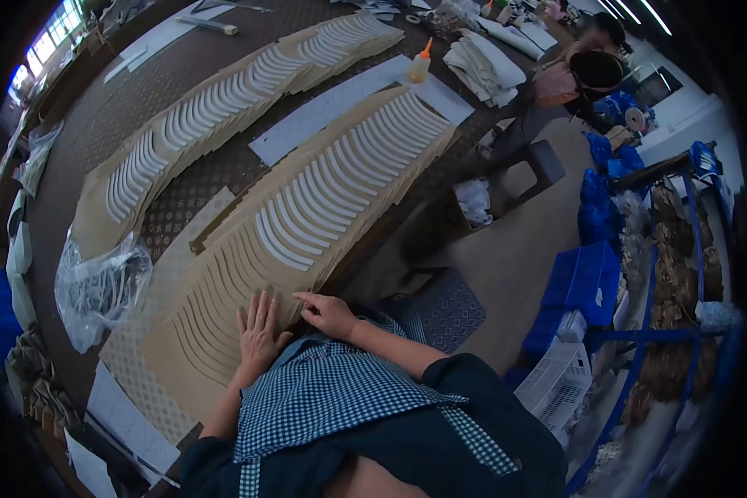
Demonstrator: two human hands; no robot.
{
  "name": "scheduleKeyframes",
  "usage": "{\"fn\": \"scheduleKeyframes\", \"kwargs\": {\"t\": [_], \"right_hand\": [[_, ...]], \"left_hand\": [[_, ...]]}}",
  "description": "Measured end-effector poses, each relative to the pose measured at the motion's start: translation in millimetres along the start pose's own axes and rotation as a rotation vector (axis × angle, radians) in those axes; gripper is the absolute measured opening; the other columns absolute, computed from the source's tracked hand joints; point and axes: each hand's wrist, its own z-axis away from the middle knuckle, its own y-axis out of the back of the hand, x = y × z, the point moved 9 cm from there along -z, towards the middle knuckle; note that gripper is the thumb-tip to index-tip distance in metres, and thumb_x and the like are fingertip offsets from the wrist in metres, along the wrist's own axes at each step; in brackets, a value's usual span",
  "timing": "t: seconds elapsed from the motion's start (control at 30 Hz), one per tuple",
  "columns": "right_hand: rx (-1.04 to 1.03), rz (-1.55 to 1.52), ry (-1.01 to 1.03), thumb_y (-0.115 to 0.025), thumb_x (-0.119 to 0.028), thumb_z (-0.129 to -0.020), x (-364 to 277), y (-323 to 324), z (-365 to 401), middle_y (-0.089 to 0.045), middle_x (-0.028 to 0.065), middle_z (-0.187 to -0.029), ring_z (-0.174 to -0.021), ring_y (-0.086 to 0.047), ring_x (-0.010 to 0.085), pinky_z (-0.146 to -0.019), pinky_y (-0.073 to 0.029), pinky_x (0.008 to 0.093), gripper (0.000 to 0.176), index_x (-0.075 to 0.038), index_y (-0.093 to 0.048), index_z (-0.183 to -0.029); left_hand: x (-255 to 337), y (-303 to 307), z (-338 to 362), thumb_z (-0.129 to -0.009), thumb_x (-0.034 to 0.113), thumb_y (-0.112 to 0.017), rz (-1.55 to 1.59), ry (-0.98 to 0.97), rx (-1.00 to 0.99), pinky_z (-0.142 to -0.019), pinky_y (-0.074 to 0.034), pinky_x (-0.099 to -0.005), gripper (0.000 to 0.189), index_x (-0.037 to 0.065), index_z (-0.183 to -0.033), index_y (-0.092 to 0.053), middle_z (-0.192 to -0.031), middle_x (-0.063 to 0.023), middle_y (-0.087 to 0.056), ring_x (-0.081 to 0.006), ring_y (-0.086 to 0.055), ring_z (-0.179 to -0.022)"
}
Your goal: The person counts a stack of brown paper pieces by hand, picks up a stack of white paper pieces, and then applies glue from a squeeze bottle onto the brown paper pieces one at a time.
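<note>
My left hand [260, 336] lies flat, fingers spread, on overlapping tan sheets [197, 319] with curved edges. Just to its right is my right hand [330, 317], its index finger stretched out over the sheets' near edge and its other fingers bent. A small gap shows between that index finger and the thumb, with nothing visible in it. Further up the same fanned row, curved white strips [332, 187] lie on the tan sheets, side by side. No white strips show on the part nearest my hands.
A second fanned row [216, 104] with white strips lies further back. An orange-tipped bottle [420, 65] stands on a pale board [328, 109]. Clear plastic [100, 286] lies at the left. A stool [444, 303], blue bins [585, 282] and a white crate [556, 383] stand right; another person [556, 83] is behind.
</note>
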Motion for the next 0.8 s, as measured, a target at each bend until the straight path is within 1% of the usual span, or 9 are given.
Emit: {"fn": "scheduleKeyframes", "kwargs": {"t": [0.2,0.33,0.37,0.5,0.53,0.63,0.7,0.77,0.8], "right_hand": [[-0.016,0.023,0.012,-0.063,-0.017,-0.084,4,15,-12,-0.068,0.0092,-0.088,-0.077,-0.066,0.0246,-0.071,-0.053,0.0354,0.038,-0.011,-0.062,-0.122],[0.085,-0.040,0.026,-0.062,-0.020,-0.086,13,79,-31,-0.068,0.0096,-0.087,-0.079,-0.066,0.0269,-0.071,-0.052,0.0360,0.028,-0.008,-0.065,-0.112],[0.174,-0.113,0.042,-0.062,-0.021,-0.088,20,107,-38,-0.068,0.0101,-0.086,-0.079,-0.067,0.0260,-0.070,-0.052,0.0343,0.021,-0.006,-0.067,-0.103],[0.338,-0.116,-0.147,-0.062,-0.022,-0.088,94,249,-63,-0.068,0.0119,-0.078,-0.072,-0.068,0.0245,-0.066,-0.052,0.0336,0.019,-0.004,-0.067,-0.090],[0.427,-0.073,-0.154,-0.062,-0.022,-0.088,114,294,-67,-0.068,0.0118,-0.077,-0.071,-0.068,0.0245,-0.065,-0.052,0.0341,0.019,-0.003,-0.066,-0.089],[0.667,0.089,-0.176,-0.062,-0.019,-0.088,170,436,-90,-0.067,0.0122,-0.074,-0.070,-0.066,0.0252,-0.064,-0.051,0.0352,0.016,-0.003,-0.065,-0.086],[0.855,0.298,-0.048,-0.065,-0.017,-0.085,175,530,-103,-0.066,0.0113,-0.080,-0.070,-0.064,0.0261,-0.066,-0.051,0.0354,0.014,-0.005,-0.065,-0.090],[0.957,0.418,-0.090,-0.068,-0.015,-0.082,196,614,-124,-0.064,0.0110,-0.090,-0.077,-0.063,0.0230,-0.072,-0.051,0.0335,0.026,-0.004,-0.063,-0.105],[1.036,0.559,-0.039,-0.070,-0.015,-0.080,197,652,-135,-0.062,0.0123,-0.098,-0.086,-0.061,0.0267,-0.078,-0.050,0.0364,0.034,-0.005,-0.060,-0.111]], "left_hand": [[1,-5,-31,-0.081,0.042,-0.063,-0.049,0.031,0.022,-0.114,-0.009,-0.0593,0.082,0.006,-0.147,-0.032,-0.158,-0.0098,-0.022,-0.0292,-0.015,-0.147],[-3,-11,-32,-0.084,0.047,-0.058,-0.063,0.040,-0.015,-0.114,-0.009,-0.0601,0.079,0.006,-0.146,-0.035,-0.157,-0.0090,-0.025,-0.0279,-0.015,-0.147],[-6,-11,-32,-0.085,0.048,-0.057,-0.054,0.039,-0.002,-0.114,-0.009,-0.0599,0.077,0.006,-0.146,-0.036,-0.156,-0.0091,-0.027,-0.0282,-0.017,-0.147],[-11,-5,-38,-0.090,0.054,-0.049,0.093,0.129,0.006,-0.113,-0.012,-0.0599,0.069,0.006,-0.140,-0.046,-0.152,-0.0111,-0.034,-0.0314,-0.027,-0.143],[-6,0,-39,-0.090,0.037,-0.057,0.006,0.062,0.182,-0.111,-0.024,-0.0548,0.051,0.005,-0.129,-0.055,-0.143,-0.0168,-0.043,-0.0363,-0.038,-0.134],[21,23,-66,-0.087,0.028,-0.058,0.097,0.153,0.332,-0.109,-0.027,-0.0520,0.045,0.004,-0.126,-0.056,-0.139,-0.0176,-0.045,-0.0366,-0.040,-0.131],[52,37,-104,-0.086,0.022,-0.059,0.265,0.290,0.299,-0.108,-0.029,-0.0501,0.042,0.004,-0.124,-0.056,-0.136,-0.0182,-0.046,-0.0368,-0.042,-0.129],[86,47,-140,-0.084,0.016,-0.059,0.386,0.384,0.274,-0.107,-0.031,-0.0482,0.039,0.003,-0.121,-0.057,-0.134,-0.0188,-0.047,-0.0370,-0.044,-0.127],[102,53,-160,-0.084,0.013,-0.060,0.428,0.414,0.268,-0.106,-0.032,-0.0472,0.038,0.003,-0.120,-0.057,-0.133,-0.0190,-0.048,-0.0371,-0.044,-0.126]]}}
